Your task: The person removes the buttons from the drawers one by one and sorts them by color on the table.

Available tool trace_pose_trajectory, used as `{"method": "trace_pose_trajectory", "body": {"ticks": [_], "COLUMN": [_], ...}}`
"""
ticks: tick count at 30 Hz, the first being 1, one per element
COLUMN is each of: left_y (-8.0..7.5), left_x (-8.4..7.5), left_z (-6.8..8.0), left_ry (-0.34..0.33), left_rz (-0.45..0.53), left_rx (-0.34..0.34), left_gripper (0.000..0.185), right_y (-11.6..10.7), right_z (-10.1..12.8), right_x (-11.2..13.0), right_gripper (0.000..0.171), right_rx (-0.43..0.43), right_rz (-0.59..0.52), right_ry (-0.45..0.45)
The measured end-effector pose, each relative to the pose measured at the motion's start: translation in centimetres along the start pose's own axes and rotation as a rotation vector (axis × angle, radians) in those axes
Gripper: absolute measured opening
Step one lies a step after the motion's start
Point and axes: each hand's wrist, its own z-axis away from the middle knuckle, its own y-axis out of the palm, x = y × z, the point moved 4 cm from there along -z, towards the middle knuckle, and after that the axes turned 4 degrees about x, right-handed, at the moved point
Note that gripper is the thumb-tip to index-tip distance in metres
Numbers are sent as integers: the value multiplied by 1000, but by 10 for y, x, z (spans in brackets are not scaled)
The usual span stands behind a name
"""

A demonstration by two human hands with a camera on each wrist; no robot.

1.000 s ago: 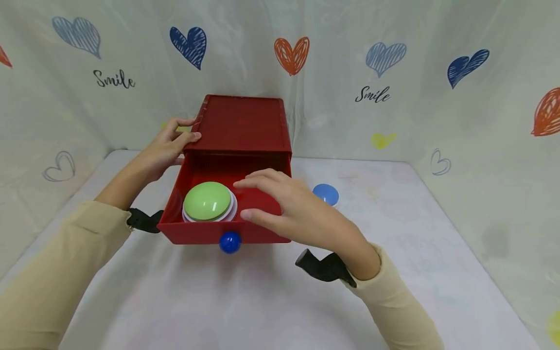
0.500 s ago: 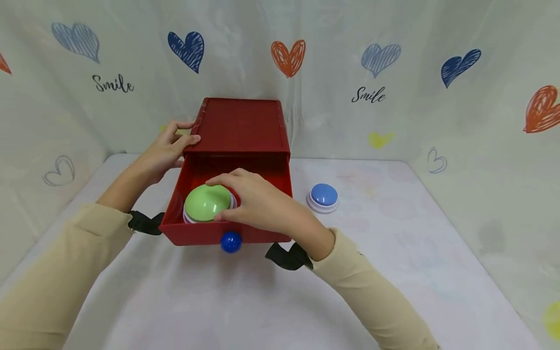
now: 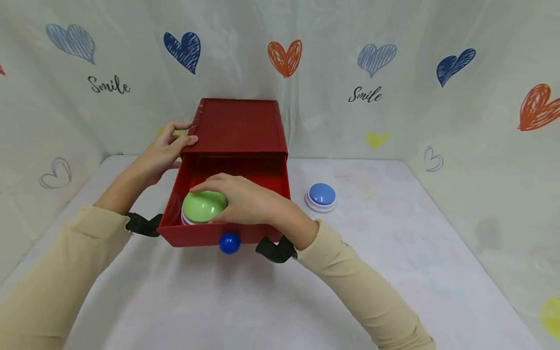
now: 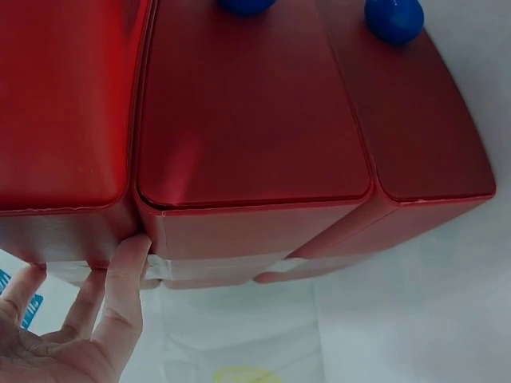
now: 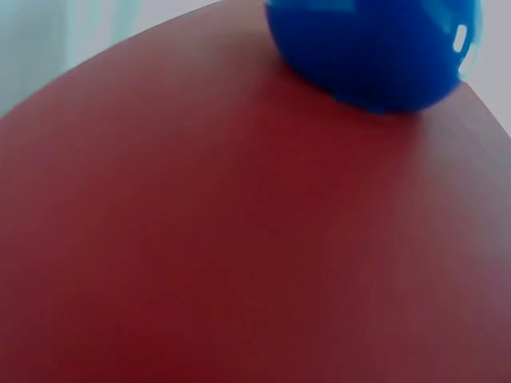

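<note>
We see the right hand (image 3: pixel 247 201) reaching over the front wall of the pulled-out red plastic drawer (image 3: pixel 185 233), its fingers curled round the green dome-shaped push button on its white base (image 3: pixel 200 206), which sits at the left of the drawer's floor; the grip looks placed to take the button from above, since the drawer walls leave no way in from the side; the left hand (image 3: pixel 164 150) lies against the left edge of the red plastic drawer cabinet (image 3: pixel 238 124), fingers fairly straight and pressing, we judge to keep the cabinet from sliding; the round blue drawer knob (image 3: pixel 229 243) juts from the drawer front, just beside the right wrist; a second dome button, blue on a white base (image 3: pixel 322 196), stands on the white-covered desk (image 3: pixel 393 253) to the right of the cabinet, apart from both hands
</note>
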Motion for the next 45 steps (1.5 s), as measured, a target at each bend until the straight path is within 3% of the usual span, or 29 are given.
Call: {"method": "trace_pose_trajectory", "body": {"ticks": [13,22,30,45], "left_y": [2,1,2,2], "left_x": [1,1,2,1], "left_z": [0,1,-1,0], "left_ry": [-8,-14,-18,-23], "left_rz": [34,16,7,20], "left_rx": [-6,-9,0,-7], "left_gripper": [58,57,59,60], "right_y": [2,1,-1,-11], "right_z": [0,1,7,21], "right_x": [2,6,6,7], "right_gripper": [55,53,52,51], "right_rx": [-11,-68,-132,-247], "right_rz": [65,119,166,89], "right_ry": [44,42,92,114]}}
